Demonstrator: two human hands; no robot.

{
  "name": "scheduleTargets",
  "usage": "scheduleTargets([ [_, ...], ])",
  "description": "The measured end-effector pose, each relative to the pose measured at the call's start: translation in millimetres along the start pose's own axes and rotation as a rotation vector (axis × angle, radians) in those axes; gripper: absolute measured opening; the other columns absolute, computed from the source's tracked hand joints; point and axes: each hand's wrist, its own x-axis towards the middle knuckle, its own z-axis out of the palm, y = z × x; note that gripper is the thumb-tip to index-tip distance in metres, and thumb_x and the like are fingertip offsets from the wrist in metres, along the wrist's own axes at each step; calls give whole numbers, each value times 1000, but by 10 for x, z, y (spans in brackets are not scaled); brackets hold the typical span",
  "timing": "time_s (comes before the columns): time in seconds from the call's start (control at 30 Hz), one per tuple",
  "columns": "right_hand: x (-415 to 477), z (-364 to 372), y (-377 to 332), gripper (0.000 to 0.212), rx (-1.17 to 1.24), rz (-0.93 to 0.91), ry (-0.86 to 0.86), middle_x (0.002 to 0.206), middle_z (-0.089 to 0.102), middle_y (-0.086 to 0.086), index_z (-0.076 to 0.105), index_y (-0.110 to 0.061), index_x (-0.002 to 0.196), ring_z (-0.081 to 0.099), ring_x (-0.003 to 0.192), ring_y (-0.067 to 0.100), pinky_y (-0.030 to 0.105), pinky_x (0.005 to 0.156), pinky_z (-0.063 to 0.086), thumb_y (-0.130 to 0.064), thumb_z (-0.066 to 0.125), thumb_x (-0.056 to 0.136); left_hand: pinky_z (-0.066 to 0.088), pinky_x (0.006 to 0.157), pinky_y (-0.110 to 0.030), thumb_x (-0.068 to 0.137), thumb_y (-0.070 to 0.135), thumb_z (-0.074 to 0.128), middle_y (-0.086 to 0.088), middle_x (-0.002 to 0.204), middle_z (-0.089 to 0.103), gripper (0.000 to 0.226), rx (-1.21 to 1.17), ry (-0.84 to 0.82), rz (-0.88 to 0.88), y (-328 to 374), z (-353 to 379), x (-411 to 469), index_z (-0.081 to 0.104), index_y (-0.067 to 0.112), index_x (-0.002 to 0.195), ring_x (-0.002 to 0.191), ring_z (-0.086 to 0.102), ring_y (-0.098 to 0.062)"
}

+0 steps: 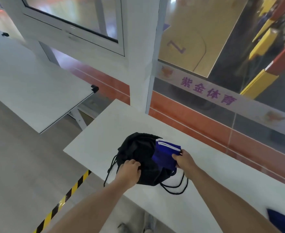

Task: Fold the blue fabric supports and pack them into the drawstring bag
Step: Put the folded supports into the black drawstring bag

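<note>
Left hand (130, 172) grips the black bag (141, 155) on the tabletop (104, 132); right hand (183, 159) pinches the folded blue supports (165, 155) at its mouth.

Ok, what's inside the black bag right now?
A folded blue support sits half in the black bag, held by the right hand. The left hand grips the bag. Deeper contents are hidden.

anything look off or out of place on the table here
One thing: a second blue fabric piece lies apart at the table's near right edge, far from the drawstring bag, not packed. Otherwise nothing stands out.
</note>
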Motion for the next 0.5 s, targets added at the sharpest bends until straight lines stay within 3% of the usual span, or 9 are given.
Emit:
scheduleTargets([
  [0.17,565,376,-166,34,-80,-3,-151,122,64,9,54,-14,129,65,109,30,46,85,60,-18,63,96,6,124,-46,90,62,46,0,164,18,86,146,-69,24,-101,366,295,16,18,157,152,7,-23],
  [0.27,960,578,-75,36,-241,-20,-237,122,66,4,55,-22,129,65,108,26,42,83,59,-27,64,94,-2,123,-54,84,65,54,-5,163,18,102,212,-130,12,-119,604,458,6,14,158,152,8,-28],
  [0.33,1175,683,-12,39,-317,-38,-243,125,66,5,57,-24,129,64,109,26,48,93,56,-31,65,91,-6,123,-53,89,50,58,-6,151,37,89,255,-129,50,-160,735,524,14,11,156,145,24,-30],
  [0.4,1312,761,0,42,-365,-56,-225,130,64,8,55,-19,134,62,115,29,46,99,52,-27,64,93,-5,122,-51,88,25,61,-4,133,53,64,290,-75,160,-257,827,539,40,13,147,132,41,-30],
  [0.5,1399,814,-68,41,-412,-85,-164,133,61,12,54,-10,136,58,120,33,40,101,47,-19,62,97,17,122,-50,77,11,55,5,103,61,40,380,-29,440,-427,944,416,65,21,113,107,57,-24],
])
